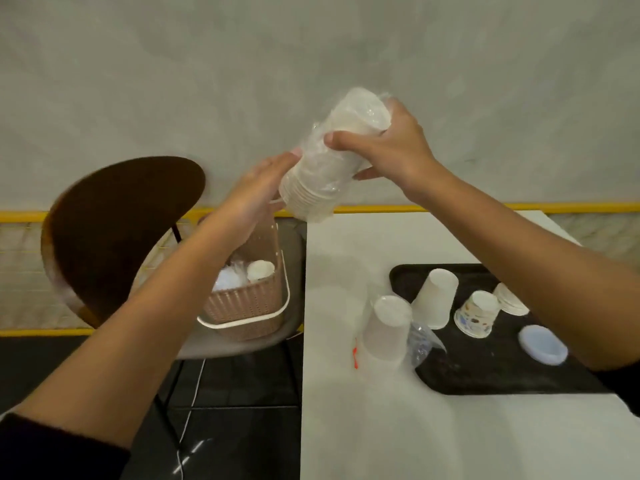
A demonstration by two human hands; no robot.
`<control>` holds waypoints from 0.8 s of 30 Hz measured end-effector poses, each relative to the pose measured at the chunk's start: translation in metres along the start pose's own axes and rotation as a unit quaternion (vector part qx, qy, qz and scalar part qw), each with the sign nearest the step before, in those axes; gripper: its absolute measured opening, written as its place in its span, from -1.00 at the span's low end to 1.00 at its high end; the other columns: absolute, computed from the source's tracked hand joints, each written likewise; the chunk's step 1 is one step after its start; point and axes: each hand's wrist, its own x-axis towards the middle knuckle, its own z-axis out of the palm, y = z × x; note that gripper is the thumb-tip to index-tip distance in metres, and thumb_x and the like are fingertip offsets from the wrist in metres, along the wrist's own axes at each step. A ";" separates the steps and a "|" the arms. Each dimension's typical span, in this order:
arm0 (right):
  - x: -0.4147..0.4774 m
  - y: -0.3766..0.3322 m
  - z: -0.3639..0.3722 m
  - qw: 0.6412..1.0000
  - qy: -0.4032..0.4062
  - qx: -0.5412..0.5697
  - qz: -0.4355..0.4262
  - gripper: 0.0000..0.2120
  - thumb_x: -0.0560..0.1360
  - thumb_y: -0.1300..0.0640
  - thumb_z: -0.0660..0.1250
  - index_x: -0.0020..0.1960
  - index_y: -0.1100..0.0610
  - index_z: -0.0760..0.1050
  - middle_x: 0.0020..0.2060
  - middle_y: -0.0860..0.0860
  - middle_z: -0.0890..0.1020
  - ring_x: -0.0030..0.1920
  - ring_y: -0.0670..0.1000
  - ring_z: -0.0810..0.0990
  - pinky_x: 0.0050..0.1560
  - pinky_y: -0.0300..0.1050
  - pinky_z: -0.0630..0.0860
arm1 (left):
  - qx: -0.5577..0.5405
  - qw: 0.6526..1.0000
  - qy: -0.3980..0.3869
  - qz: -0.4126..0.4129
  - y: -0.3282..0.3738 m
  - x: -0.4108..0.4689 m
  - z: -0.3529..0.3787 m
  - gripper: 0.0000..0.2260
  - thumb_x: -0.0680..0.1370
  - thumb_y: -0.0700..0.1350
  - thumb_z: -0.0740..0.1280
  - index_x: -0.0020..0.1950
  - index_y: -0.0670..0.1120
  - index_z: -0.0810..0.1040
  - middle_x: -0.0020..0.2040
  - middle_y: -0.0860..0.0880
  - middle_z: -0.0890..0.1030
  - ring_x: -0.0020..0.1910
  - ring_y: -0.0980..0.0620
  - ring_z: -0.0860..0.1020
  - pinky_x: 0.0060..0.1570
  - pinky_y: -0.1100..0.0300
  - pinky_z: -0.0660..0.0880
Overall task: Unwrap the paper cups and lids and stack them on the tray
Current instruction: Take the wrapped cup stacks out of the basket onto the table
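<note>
A stack of white paper cups in clear plastic wrap (332, 157) is held up in the air, tilted, above the table's far left corner. My right hand (388, 147) grips its upper end, thumb across the front. My left hand (256, 192) rests against the lower left side with fingers extended. On the black tray (491, 372) stand an upturned white cup stack (435, 299), a patterned cup stack (477, 315), a low white stack (509, 301) and a pale blue lid (543, 344).
Another upturned white cup stack (388, 329) stands on the white table (398, 427) beside crumpled clear wrap (420, 341) and a red tie (355, 356). A woven basket (247, 306) with wrapped items sits on a chair (114, 230) left of the table.
</note>
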 end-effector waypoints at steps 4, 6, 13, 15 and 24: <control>-0.025 0.004 -0.056 0.999 0.046 0.000 0.003 -0.35 0.25 0.02 0.55 0.24 0.01 0.33 0.13 -0.03 0.50 0.11 0.01 0.54 -0.22 -0.02 0.65 | -0.025 0.999 -0.046 -0.005 0.018 -0.009 0.051 -0.76 0.56 0.06 0.22 0.16 0.02 0.51 -0.09 0.14 0.56 -0.08 0.13 0.55 0.03 0.24 0.50; -0.036 0.008 -0.081 0.998 0.062 -0.009 0.009 -0.35 0.23 0.01 0.55 0.23 0.02 0.34 0.14 -0.02 0.51 0.11 0.01 0.55 -0.23 0.00 0.65 | -0.026 0.997 -0.074 -0.011 0.021 -0.014 0.074 -0.72 0.55 0.08 0.24 0.21 0.01 0.51 -0.08 0.13 0.54 -0.04 0.06 0.56 0.07 0.19 0.51; -0.075 0.042 -0.149 0.996 0.074 -0.041 0.033 -0.41 0.22 0.03 0.55 0.16 0.00 0.36 0.12 -0.01 0.54 0.10 0.01 0.57 -0.23 0.00 0.65 | -0.020 0.991 -0.119 -0.063 0.012 -0.045 0.147 -0.61 0.50 0.07 0.33 0.29 -0.01 0.45 0.18 0.03 0.51 0.05 -0.01 0.53 0.10 0.13 0.52; -0.086 0.054 -0.161 0.996 0.063 -0.043 0.047 -0.43 0.22 0.04 0.55 0.14 -0.01 0.36 0.12 -0.01 0.53 0.11 0.00 0.56 -0.24 -0.02 0.65 | -0.022 0.989 -0.121 -0.086 0.008 -0.057 0.163 -0.63 0.50 0.06 0.33 0.27 0.00 0.46 0.22 0.04 0.50 0.12 -0.03 0.53 0.09 0.13 0.53; -0.142 0.113 -0.195 0.992 -0.035 -0.049 0.114 -0.45 0.23 0.04 0.56 0.12 0.01 0.37 0.04 -0.04 0.53 0.07 0.02 0.55 -0.19 -0.03 0.63 | 0.067 0.964 -0.181 -0.182 -0.032 -0.124 0.200 -0.61 0.53 0.10 0.28 0.32 0.01 0.43 0.24 0.06 0.50 0.02 0.04 0.59 0.10 0.20 0.52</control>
